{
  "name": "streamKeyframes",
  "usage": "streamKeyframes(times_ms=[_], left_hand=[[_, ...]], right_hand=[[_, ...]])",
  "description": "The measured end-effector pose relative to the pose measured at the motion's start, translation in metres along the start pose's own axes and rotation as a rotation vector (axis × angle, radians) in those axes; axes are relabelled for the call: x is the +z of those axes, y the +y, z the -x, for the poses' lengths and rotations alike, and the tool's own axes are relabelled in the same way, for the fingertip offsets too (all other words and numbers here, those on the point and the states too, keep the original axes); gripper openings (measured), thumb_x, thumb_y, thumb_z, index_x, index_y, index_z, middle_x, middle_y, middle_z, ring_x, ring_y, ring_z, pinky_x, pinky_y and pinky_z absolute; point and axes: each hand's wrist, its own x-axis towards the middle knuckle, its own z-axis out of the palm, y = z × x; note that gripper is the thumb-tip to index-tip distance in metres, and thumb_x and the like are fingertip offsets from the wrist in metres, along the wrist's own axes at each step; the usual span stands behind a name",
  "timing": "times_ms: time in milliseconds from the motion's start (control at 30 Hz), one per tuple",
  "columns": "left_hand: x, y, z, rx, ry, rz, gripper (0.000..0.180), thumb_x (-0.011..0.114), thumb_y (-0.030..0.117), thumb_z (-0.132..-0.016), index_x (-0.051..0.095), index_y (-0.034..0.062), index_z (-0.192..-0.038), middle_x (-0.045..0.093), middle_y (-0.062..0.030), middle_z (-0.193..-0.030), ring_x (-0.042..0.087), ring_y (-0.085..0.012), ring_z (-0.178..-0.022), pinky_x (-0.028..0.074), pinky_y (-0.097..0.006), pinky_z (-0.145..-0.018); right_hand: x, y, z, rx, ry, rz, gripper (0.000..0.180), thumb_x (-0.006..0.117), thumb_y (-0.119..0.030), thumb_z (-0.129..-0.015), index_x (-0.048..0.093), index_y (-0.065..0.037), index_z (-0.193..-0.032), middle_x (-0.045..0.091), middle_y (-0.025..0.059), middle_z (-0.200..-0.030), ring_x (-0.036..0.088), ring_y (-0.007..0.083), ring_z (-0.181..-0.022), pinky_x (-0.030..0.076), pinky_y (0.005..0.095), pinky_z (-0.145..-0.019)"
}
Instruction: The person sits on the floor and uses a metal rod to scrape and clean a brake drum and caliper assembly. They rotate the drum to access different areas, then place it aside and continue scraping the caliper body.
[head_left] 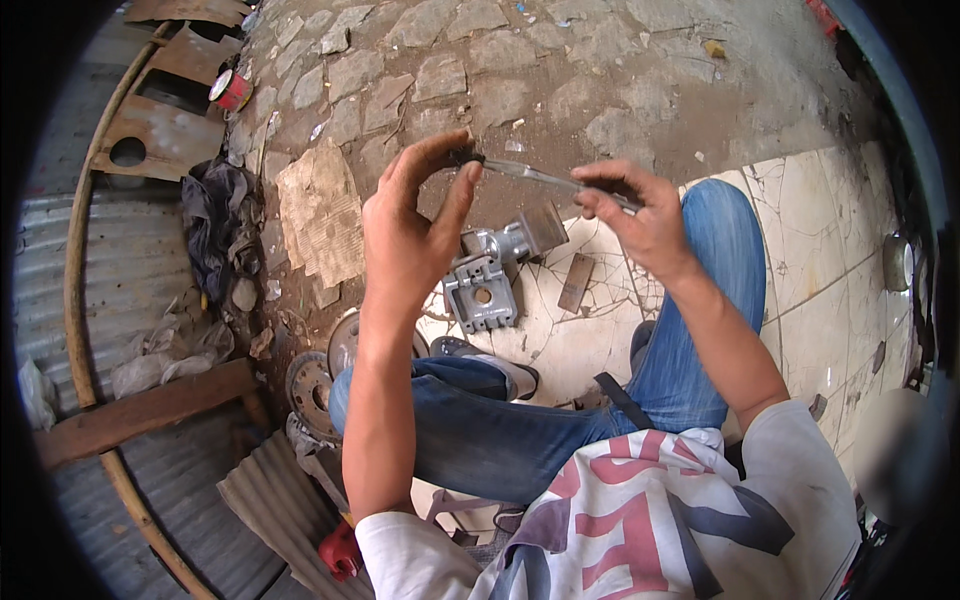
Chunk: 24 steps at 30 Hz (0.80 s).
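Observation:
In front of me, above the tiles, I hold a slim shiny rod-like piece (pixel 530 173) between both hands. My left hand (pixel 425 195) pinches its dark end between thumb and fingertips. The fingers of my right hand (pixel 640 212) are closed around its other end. Its exact kind is not clear. Below my hands a grey cast-metal housing (pixel 482 293) lies on the tiles, with a round hole in its face. At its upper right is a brownish cylindrical end (pixel 543 228). To the right lies a flat brown strip (pixel 576 283).
A flattened piece of cardboard (pixel 322 215) lies to the left on dirt. Round metal discs (pixel 310 382) sit by my left leg, near a wooden beam (pixel 150 410) and corrugated sheets (pixel 130 270). Dark cloth (pixel 215 225) and a red tin (pixel 231 91) are farther left. Cobblestones (pixel 440 80) stretch ahead.

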Motion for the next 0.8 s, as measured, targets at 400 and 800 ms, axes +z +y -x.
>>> streamKeyframes(times_ms=[400,800], left_hand=[[-0.004,-0.065,0.002,-0.704,0.06,0.274,0.057,0.052,0.04,-0.096,0.038,0.0078,-0.141,0.055,-0.0159,-0.129,0.052,-0.0253,-0.121,0.037,-0.043,-0.104],[0.12,-0.247,0.13,-1.545,0.851,0.535,0.045,0.05,0.042,-0.094,0.057,0.0019,-0.114,0.061,-0.0131,-0.114,0.06,-0.0259,-0.1,0.047,-0.041,-0.083]], right_hand=[[-0.02,0.001,-0.013,0.151,0.238,-0.447,0.029,0.065,-0.027,-0.091,0.065,-0.005,-0.109,0.066,0.0042,-0.088,0.06,0.0087,-0.073,0.05,0.0236,-0.07],[-0.04,0.011,-0.018,0.33,0.28,-0.535,0.032,0.049,-0.031,-0.099,0.063,-0.003,-0.107,0.061,0.0017,-0.086,0.061,0.0084,-0.073,0.049,0.0236,-0.065]])
